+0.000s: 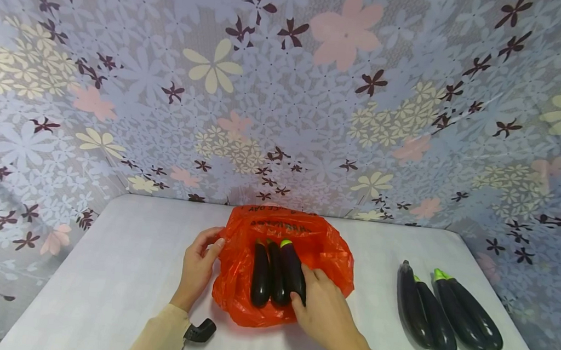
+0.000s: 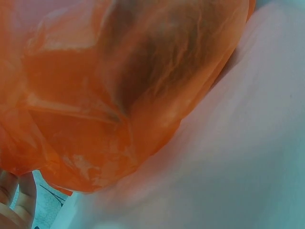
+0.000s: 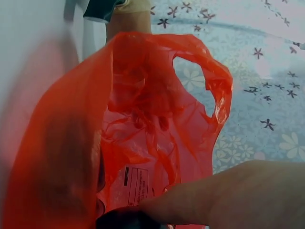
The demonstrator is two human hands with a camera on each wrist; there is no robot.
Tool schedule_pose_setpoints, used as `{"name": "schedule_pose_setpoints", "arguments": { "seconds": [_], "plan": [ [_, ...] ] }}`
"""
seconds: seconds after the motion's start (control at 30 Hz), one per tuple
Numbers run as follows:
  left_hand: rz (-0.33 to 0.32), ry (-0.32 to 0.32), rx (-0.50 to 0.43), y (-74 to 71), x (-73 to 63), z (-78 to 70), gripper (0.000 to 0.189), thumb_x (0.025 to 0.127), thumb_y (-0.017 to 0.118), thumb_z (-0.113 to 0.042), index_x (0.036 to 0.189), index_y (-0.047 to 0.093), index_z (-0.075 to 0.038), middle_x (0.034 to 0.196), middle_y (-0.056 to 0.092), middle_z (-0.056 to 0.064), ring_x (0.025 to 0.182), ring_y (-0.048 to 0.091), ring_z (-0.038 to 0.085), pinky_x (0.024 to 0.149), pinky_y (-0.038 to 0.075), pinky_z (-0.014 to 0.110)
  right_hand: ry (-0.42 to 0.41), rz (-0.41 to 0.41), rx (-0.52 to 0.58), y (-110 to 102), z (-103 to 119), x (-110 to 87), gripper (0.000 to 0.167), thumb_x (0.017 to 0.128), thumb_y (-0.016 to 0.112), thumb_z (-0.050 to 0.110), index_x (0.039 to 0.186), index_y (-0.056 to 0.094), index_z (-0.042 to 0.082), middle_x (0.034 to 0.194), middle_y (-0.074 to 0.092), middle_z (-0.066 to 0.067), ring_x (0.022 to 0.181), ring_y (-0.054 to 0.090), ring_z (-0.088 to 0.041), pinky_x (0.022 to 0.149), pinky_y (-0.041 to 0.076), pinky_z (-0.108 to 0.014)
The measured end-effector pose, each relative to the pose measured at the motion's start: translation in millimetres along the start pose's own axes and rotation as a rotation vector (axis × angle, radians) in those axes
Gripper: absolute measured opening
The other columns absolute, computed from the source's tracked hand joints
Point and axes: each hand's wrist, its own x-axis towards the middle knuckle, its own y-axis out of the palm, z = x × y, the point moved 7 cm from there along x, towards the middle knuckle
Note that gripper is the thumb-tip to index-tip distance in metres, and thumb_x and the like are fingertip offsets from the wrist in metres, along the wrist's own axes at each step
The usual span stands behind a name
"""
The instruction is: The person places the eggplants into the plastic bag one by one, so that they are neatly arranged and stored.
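Observation:
A red plastic bag (image 1: 335, 256) lies with its mouth spread wide at the middle of the table. Three dark eggplants rest side by side in it, the left one (image 1: 261, 278) and middle one (image 1: 279, 274) lying close together. My right hand (image 1: 324, 310) reaches over the bag's near right side and grips the rightmost eggplant (image 1: 293, 264), thumb and fingers around its lower end. In the right wrist view that eggplant (image 3: 126, 218) shows only partly under the hand. At the bag's left edge my left hand (image 1: 197, 270) holds the plastic; its fingers (image 2: 26, 193) appear beneath the bag in the left wrist view.
Several more eggplants (image 1: 462, 313) lie on the right side of the white table (image 1: 114, 272), stems pointing away. A flower-patterned cloth (image 1: 275, 114) hangs right behind the table and along its sides. Black wrist devices (image 1: 201, 331) sit near the sleeves.

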Motion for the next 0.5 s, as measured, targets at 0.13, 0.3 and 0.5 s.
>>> {"name": "schedule_pose_setpoints", "arguments": {
  "seconds": [0.13, 0.3, 0.5],
  "plan": [
    [-0.006, 0.014, 0.000, -0.2, -0.1, 0.4, 0.028, 0.101, 0.060, -0.015, 0.128, 0.063, -0.005, 0.124, 0.065, 0.008, 0.112, 0.058, 0.014, 0.091, 0.051, 0.020, -0.016, -0.002, 0.001, 0.1, -0.9, 6.6, 0.054, 0.085, 0.079, 0.016, 0.127, 0.059, -0.010, 0.109, 0.065, -0.021, 0.084, 0.067, -0.032, 0.077, 0.059, -0.050],
    [-0.005, 0.017, 0.005, 0.3, -0.1, 1.7, 0.029, 0.102, 0.059, -0.016, 0.128, 0.063, -0.005, 0.125, 0.064, 0.008, 0.112, 0.058, 0.014, 0.091, 0.051, 0.020, -0.034, 0.001, -0.011, 1.7, -1.6, 14.3, 0.053, 0.085, 0.079, 0.016, 0.126, 0.059, -0.012, 0.109, 0.065, -0.023, 0.087, 0.068, -0.036, 0.080, 0.058, -0.051],
    [-0.002, 0.011, 0.007, 0.4, -0.3, 1.9, 0.029, 0.101, 0.060, -0.015, 0.129, 0.063, -0.006, 0.126, 0.064, 0.008, 0.113, 0.057, 0.014, 0.091, 0.051, 0.020, -0.023, 0.007, -0.018, 4.9, -4.8, 23.5, 0.050, 0.086, 0.078, 0.015, 0.123, 0.060, -0.013, 0.107, 0.066, -0.024, 0.091, 0.067, -0.038, 0.083, 0.057, -0.051]
  ]
}}
